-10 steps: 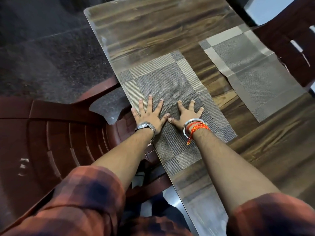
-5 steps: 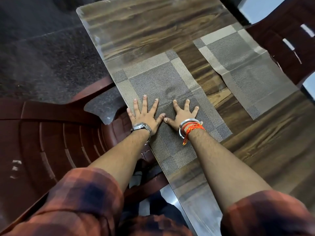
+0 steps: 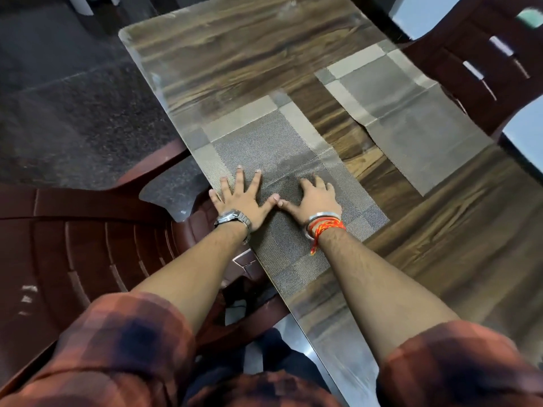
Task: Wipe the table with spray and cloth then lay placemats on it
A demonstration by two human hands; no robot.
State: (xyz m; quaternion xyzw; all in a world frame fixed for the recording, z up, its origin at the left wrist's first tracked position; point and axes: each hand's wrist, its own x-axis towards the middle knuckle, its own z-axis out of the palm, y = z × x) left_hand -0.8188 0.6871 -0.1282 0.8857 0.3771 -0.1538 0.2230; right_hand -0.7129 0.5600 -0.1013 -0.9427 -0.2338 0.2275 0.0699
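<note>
Both hands [image 3: 276, 201] stay pressed flat on near placemat [image 3: 264, 148], thumbs touching.

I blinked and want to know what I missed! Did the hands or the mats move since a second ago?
Hardly. Both hands stay flat on the near placemat, thumbs almost touching. The right hand has curled its fingers in a little; the left hand stays spread. Nothing was grabbed or let go. The near placemat, the far placemat and the table kept their places; only the camera shifted.
</note>
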